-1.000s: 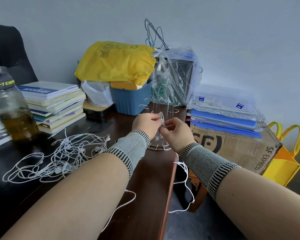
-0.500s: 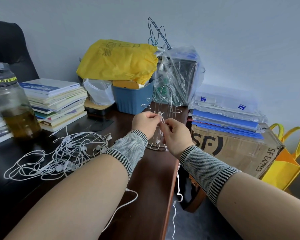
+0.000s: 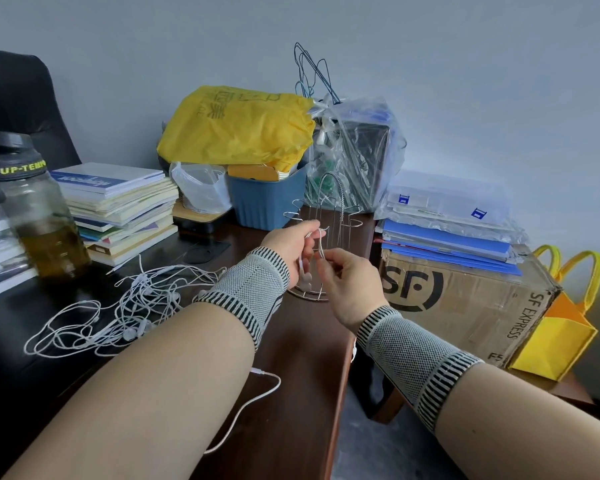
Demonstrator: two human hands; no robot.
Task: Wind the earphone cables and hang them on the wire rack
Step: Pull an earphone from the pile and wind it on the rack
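In front of the wire rack, the left hand and right hand both pinch the earphone cable; its loops should be kept even and snug.

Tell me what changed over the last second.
The right hand drew back from the left hand, opening a gap, both still pinching the cable loop. The slack hanging off the desk edge has been taken up. Wire rack and earphone pile unchanged.
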